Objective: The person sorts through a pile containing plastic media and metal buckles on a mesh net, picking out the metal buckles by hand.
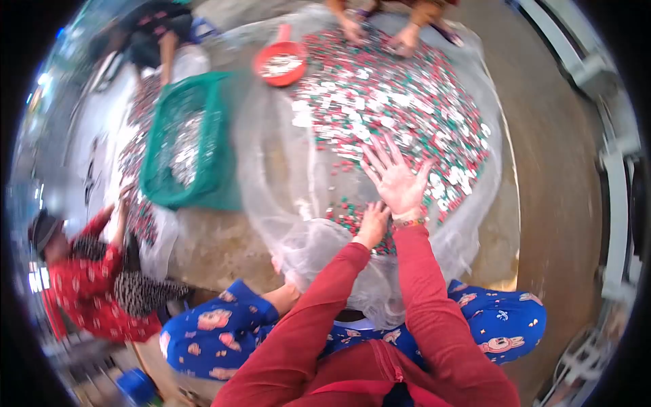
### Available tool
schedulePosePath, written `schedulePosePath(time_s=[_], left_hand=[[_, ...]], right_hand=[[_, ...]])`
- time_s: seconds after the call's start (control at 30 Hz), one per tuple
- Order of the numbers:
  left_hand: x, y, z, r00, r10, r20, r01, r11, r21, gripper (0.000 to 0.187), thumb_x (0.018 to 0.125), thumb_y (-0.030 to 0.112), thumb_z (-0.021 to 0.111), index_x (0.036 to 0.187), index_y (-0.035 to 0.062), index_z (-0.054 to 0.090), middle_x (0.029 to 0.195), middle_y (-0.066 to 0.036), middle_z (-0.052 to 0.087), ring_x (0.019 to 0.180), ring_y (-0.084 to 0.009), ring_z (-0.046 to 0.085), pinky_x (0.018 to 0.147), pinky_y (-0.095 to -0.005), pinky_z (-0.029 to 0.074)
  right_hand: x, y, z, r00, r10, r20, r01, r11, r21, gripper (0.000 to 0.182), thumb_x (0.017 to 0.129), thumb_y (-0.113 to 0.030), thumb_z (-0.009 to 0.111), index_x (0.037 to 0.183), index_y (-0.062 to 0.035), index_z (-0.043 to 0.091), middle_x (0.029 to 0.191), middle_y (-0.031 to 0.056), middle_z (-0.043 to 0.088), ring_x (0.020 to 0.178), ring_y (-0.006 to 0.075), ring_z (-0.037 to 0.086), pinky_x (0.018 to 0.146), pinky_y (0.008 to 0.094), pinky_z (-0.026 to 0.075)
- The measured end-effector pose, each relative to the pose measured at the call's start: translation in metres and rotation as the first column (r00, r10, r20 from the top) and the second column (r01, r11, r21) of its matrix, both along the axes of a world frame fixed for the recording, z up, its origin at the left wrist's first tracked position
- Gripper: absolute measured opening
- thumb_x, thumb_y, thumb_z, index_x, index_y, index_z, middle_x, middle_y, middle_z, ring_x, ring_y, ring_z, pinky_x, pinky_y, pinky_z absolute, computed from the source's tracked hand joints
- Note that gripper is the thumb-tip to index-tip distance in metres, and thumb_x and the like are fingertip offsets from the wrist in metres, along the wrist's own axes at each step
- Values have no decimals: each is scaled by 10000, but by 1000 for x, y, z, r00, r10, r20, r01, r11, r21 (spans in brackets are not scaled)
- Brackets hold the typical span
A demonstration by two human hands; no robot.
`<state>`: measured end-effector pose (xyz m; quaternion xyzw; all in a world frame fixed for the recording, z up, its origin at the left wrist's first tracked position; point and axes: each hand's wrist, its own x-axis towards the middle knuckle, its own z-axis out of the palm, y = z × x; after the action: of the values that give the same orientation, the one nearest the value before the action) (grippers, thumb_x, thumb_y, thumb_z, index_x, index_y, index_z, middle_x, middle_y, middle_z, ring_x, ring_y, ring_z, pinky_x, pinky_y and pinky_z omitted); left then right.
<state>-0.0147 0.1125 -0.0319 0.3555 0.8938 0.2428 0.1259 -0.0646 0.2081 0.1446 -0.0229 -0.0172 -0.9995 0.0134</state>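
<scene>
Left hand (372, 225): lower centre, fingers bent over small pieces (380, 122); pinch unclear
Right hand (401, 188): palm up, fingers spread, nothing visibly held
Small pieces: mostly upper centre, on netting (308, 244), probably to contain them
1 red scoop (277, 82): beside them, perhaps separating its white contents

Worn grey-brown concrete floor (553, 149), pale metal frames (614, 197)

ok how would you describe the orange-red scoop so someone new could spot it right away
Find the broad spread of small red, green and silvery pieces on the whitish mesh cloth. At its far left edge, beyond the hands and right of the green basket, sits a round scoop. Unlike the oblong basket, it is orange-red, much smaller and has a handle.
</scene>
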Motion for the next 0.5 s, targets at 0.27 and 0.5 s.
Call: schedulePosePath(time_s=[0.27, 0.5], left_hand=[[-13, -71, 50, 725, 460, 513, -668, 652, 359, 303, 776, 70, 543, 1077, 43, 568, 1069, -203, 573, 922, -328, 593, 785, -394, 467], [-10, -106, 62, 155, -513, 844, -983, 10, 186, 411, 828, 269, 460, 1179, 57, 481, 1186, -163, 505, 1020, -309, 534, 840, -412, 432]], right_hand=[[-11, -110, 21, 934, 351, 71, -357, 929, 95, 975, 764, -744, 247, 1368, 19, 189, 1434, 194, 175, 1339, 313, 134, 1084, 475, 93], [-9, -176, 8, 923, 319, 217, -384, 816, 432, 851, 820, -668, 287, 1396, -57, 150, 1453, 160, 134, 1349, 298, 88, 1083, 483, 69]])
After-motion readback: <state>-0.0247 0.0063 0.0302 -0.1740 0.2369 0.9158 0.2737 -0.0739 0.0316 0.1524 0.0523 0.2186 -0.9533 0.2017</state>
